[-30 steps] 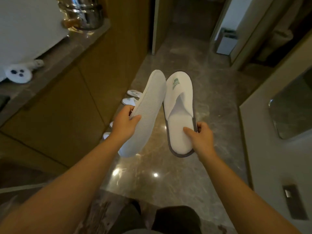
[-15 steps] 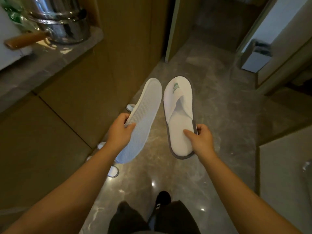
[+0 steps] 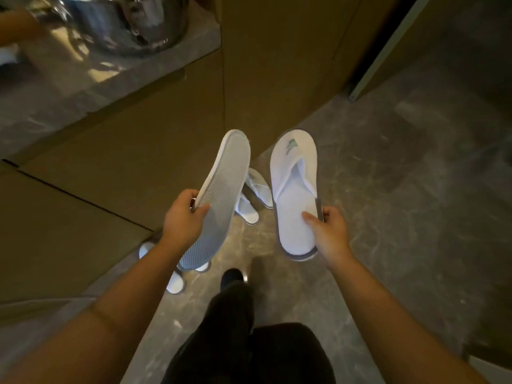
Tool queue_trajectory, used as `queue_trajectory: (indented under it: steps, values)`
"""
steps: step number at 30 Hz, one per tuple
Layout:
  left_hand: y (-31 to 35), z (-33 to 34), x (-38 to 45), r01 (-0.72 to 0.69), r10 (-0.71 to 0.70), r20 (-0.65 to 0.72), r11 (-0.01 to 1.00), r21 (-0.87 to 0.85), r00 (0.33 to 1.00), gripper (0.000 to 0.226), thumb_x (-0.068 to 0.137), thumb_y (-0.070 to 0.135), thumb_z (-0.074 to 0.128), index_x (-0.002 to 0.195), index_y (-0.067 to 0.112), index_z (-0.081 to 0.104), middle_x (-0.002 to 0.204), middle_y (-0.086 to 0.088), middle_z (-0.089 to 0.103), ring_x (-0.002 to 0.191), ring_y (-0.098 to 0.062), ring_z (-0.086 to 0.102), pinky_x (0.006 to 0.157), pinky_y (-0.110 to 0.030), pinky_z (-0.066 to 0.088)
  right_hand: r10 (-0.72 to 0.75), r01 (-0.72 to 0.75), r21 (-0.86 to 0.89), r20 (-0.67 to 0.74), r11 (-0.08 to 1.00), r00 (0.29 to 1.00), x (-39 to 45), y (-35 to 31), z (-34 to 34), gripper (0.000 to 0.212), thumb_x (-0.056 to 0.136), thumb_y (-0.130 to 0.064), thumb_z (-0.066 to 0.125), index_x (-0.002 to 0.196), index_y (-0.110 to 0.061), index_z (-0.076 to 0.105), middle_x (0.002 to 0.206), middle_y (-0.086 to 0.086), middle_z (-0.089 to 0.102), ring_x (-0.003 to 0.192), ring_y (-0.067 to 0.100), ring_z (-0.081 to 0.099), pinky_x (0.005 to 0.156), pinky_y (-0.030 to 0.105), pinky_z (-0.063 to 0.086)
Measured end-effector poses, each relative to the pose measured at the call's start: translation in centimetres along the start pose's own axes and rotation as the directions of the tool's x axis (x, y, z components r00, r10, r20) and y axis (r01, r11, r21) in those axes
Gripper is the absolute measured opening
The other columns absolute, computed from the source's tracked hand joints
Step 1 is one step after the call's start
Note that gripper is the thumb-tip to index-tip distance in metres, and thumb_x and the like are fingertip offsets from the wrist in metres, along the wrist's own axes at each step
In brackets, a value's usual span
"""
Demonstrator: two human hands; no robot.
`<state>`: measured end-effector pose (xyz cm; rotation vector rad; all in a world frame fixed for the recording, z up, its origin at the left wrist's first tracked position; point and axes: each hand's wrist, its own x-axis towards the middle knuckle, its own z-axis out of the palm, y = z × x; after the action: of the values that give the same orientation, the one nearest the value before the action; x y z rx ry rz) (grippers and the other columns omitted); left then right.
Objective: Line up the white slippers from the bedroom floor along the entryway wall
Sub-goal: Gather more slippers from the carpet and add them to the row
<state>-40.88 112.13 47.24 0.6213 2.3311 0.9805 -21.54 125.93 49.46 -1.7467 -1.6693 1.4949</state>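
Standing over the grey stone floor (image 3: 388, 189), I have the brown cabinet wall (image 3: 116, 167) running along the left half of the frame, from lower left up to the top centre, and that is the line the slippers belong against. Its surface (image 3: 69, 87) in the upper left carries a shiny metal pot (image 3: 124, 20).

What the next move turns on: the row on the floor lies ahead of and below my hands, hard by the foot of that wall, so both carried slippers must go down and to the left. My left hand (image 3: 182, 220) is the nearer one to the wall; my right hand (image 3: 329, 231) hangs out over bare floor, farther off.

Each hand holds one slipper. The left grips the upturned slipper (image 3: 221, 198) by its edge, ribbed sole towards me, its long axis leaning from lower left to upper right, heel low and toe high. The right pinches the upright slipper (image 3: 293, 189) at its side near the heel, thumb on the insole, long axis running nearly straight up the frame, toe with the green mark farthest from me. The two are apart, not touching.

Counting: two slippers in my hands. On the floor I make out four more, partly hidden: a far pair (image 3: 255, 195) showing between the carried ones, and a near pair (image 3: 174, 281) under my left forearm. More may be covered; I cannot tell. My dark trouser leg (image 3: 230, 314) and shoe tip (image 3: 231, 274) sit at bottom centre.

I judge the upturned one needs turning over before it goes down.
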Motion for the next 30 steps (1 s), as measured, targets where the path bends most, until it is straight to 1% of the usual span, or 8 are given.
queue_trajectory:
  steps: [5,7,9,15,20,23,26,30]
  values:
    - [-0.3,4.0,5.9,0.098,-0.099,0.006,0.994,0.036,0.995,0.021,0.087,0.017,0.052,0.106,0.007,0.051,0.095,-0.001,0.051,0.084,-0.017,0.048,0.069,-0.025,0.036,0.057,-0.054,-0.037,0.092,0.998,0.994,8.6,-0.3,1.8,0.024,0.082,-0.018,0.063,0.099,-0.008,0.050,0.096,0.007,0.054,0.089,0.021,0.054,0.075,0.033,0.047]
    - [-1.1,6.7,8.6,0.104,-0.104,0.009,0.993,0.050,0.995,0.019,0.087,0.015,0.053,0.104,0.005,0.052,0.094,-0.002,0.051,0.083,-0.017,0.048,0.062,-0.019,0.030,0.092,-0.088,-0.035,0.127,0.996,0.988,12.7,0.9,2.5,0.022,0.082,-0.018,0.063,0.097,-0.008,0.050,0.097,0.008,0.055,0.094,0.025,0.055,0.081,0.038,0.051]
    - [-2.0,10.0,11.4,0.120,-0.121,0.005,0.990,0.076,0.993,0.016,0.087,0.015,0.053,0.100,0.006,0.052,0.092,-0.002,0.051,0.082,-0.017,0.047,0.056,-0.022,0.026,0.114,-0.108,-0.048,0.149,0.993,0.982,17.3,2.9,3.6,0.025,0.082,-0.017,0.063,0.099,-0.005,0.050,0.100,0.011,0.055,0.097,0.027,0.055,0.084,0.042,0.050]
    - [-7.4,22.2,18.9,0.173,-0.171,-0.025,0.981,0.090,0.985,0.016,0.086,0.018,0.053,0.099,0.009,0.054,0.089,-0.001,0.052,0.082,-0.019,0.048,0.068,-0.030,0.033,0.143,-0.125,-0.109,0.181,0.986,0.973,30.5,12.9,7.2,0.032,0.082,-0.016,0.061,0.102,0.008,0.053,0.095,0.017,0.057,0.091,0.031,0.056,0.073,0.034,0.044]
    - [-14.4,31.9,22.2,0.209,-0.205,-0.066,0.976,0.062,0.977,0.023,0.086,0.020,0.054,0.107,0.012,0.054,0.093,0.003,0.052,0.085,-0.014,0.047,0.064,-0.020,0.032,0.175,-0.156,-0.150,0.126,0.976,0.976,37.9,23.8,9.7,0.032,0.082,-0.016,0.061,0.106,0.004,0.052,0.093,0.010,0.054,0.085,0.021,0.050,0.075,0.032,0.041]
    - [-19.2,37.0,23.6,0.173,-0.171,-0.031,0.982,0.078,0.985,0.021,0.086,0.019,0.053,0.105,0.011,0.055,0.093,0.002,0.052,0.086,-0.014,0.048,0.063,-0.023,0.034,0.189,-0.167,-0.165,0.128,0.972,0.974,41.7,30.4,11.8,0.032,0.082,-0.015,0.060,0.107,0.005,0.052,0.095,0.012,0.057,0.084,0.019,0.050,0.075,0.032,0.042]
    - [-23.7,41.0,25.1,0.105,-0.106,0.000,0.989,0.104,0.994,0.013,0.087,0.019,0.052,0.098,0.014,0.054,0.090,0.002,0.052,0.082,-0.015,0.048,0.057,-0.017,0.033,0.184,-0.170,-0.139,0.098,0.976,0.978,45.3,36.0,14.1,0.034,0.082,-0.014,0.061,0.107,0.007,0.053,0.103,0.019,0.059,0.089,0.024,0.053,0.077,0.034,0.044]
    - [-28.0,44.5,27.4,0.000,-0.001,0.007,0.992,0.129,1.000,0.015,0.087,0.017,0.053,0.100,0.010,0.055,0.091,0.001,0.053,0.082,-0.016,0.049,0.063,-0.025,0.034,0.173,-0.171,-0.044,0.030,0.984,0.985,49.4,41.6,16.8,0.034,0.081,-0.013,0.063,0.106,0.006,0.051,0.107,0.022,0.059,0.092,0.029,0.055,0.075,0.033,0.043]
